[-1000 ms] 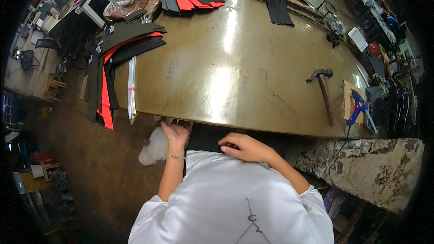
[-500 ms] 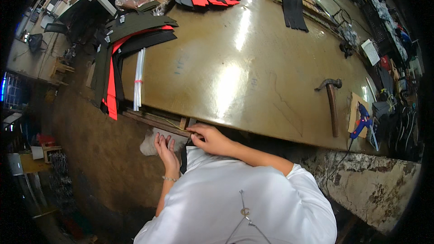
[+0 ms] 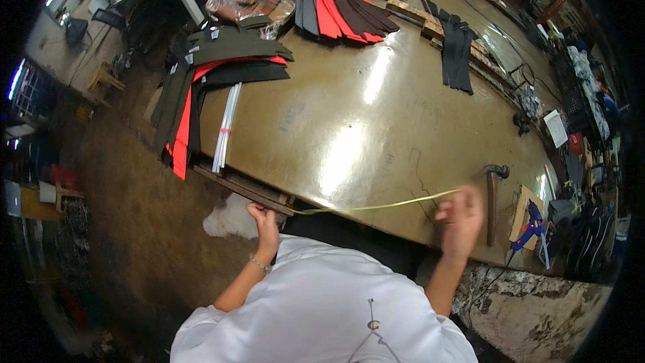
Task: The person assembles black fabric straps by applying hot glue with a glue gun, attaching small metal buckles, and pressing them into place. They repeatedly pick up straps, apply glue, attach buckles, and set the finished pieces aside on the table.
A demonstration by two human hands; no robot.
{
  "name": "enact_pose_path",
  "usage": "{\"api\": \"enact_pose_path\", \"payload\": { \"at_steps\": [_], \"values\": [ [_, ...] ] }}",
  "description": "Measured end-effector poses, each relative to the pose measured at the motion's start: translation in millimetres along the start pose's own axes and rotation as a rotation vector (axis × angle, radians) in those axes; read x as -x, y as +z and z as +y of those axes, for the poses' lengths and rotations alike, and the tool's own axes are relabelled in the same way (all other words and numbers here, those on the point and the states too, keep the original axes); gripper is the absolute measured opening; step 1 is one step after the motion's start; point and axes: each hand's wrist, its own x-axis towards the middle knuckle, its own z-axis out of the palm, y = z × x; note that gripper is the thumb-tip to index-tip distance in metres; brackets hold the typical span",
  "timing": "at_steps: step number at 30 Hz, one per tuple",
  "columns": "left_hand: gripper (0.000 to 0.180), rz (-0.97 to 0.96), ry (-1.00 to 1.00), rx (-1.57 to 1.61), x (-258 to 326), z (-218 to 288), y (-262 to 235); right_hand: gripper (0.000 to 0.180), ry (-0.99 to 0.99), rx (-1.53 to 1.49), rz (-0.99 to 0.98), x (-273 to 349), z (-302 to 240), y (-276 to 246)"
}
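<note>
A thin yellow tape [image 3: 376, 207] stretches from the partly open drawer [image 3: 242, 190] under the table's front edge to my right hand [image 3: 462, 223]. My right hand is blurred by motion, raised over the right front of the table, its fingers closed around the tape's far end. At the drawer's wooden front, my left hand [image 3: 265, 227] has its fingers bent in against the edge. What lies under those fingers is hidden. A hammer [image 3: 492, 208] lies just right of my right hand.
On the table's left sit green, red and black strips [image 3: 181, 121] and a bundle of white sticks [image 3: 226, 128]. More strips [image 3: 339, 10] and a plastic-wrapped pile [image 3: 252, 3] stand behind. A blue glue gun [image 3: 531, 227] and corded wire are at right; black strips [image 3: 457, 57] lie farther back.
My right hand has moved from the drawer to the right, drawing the yellow tape out across the table's front edge. My left hand has come up against the drawer front, its fingers now bent.
</note>
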Motion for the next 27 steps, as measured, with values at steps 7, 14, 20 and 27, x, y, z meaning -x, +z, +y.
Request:
{"api": "enact_pose_path", "payload": {
  "at_steps": [7, 14, 20, 27],
  "values": [
    [0.030, -0.177, 0.006, 0.164, -46.0, -8.6, 8.9, 0.022, -0.159, -0.071, 0.444, -16.1, 26.2, -77.2],
    [0.022, -0.514, -0.093, -0.771, -62.0, 45.2, -4.2, 0.022, -0.154, 0.128, 0.411, -14.0, 27.8, -64.8],
    [0.034, -0.942, 0.227, -0.305, -7.4, 151.6, 26.2, 0.012, 0.047, 0.444, -0.102, 24.7, 8.2, -32.6],
    [0.041, -1.414, -0.060, -0.233, 29.4, 163.7, 127.4, 0.010, -0.038, 0.407, -0.234, 28.3, 9.7, 6.9]
  ]
}}
